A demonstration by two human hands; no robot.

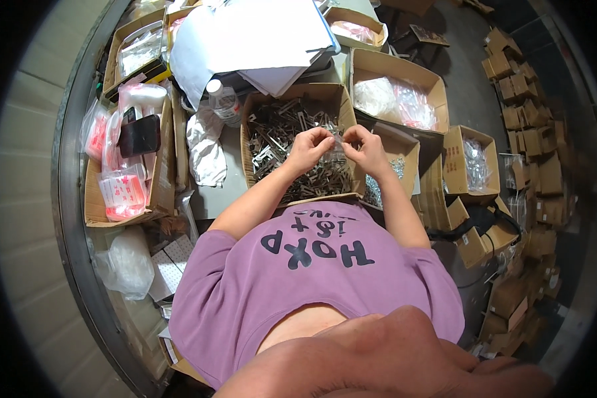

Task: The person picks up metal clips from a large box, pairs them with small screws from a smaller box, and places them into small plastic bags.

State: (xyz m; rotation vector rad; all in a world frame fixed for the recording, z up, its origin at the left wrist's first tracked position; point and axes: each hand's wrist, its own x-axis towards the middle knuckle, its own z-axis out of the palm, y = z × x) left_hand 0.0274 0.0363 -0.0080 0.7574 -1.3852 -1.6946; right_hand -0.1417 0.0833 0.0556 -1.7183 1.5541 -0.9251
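Note:
My left hand [308,150] and my right hand [367,152] meet above a cardboard box [332,95] of loose flat metal strips [272,134]. Thumb and fingers of both hands are pinched close together. Between the fingertips is a thin, see-through piece that looks like a small clear plastic bag [336,140]; its full shape is hard to make out. Just right of the right wrist, a second cardboard box [406,143] holds small shiny metal parts [397,167], partly hidden by my forearm.
A bottle [224,105] and white cloth [207,149] sit left of the strips. Farther left, a box [162,188] holds plastic bags and a black phone [140,136]. Papers [259,36] lie behind. Boxes of bagged goods [432,74] stand right; stacked cartons [540,146] line the far right.

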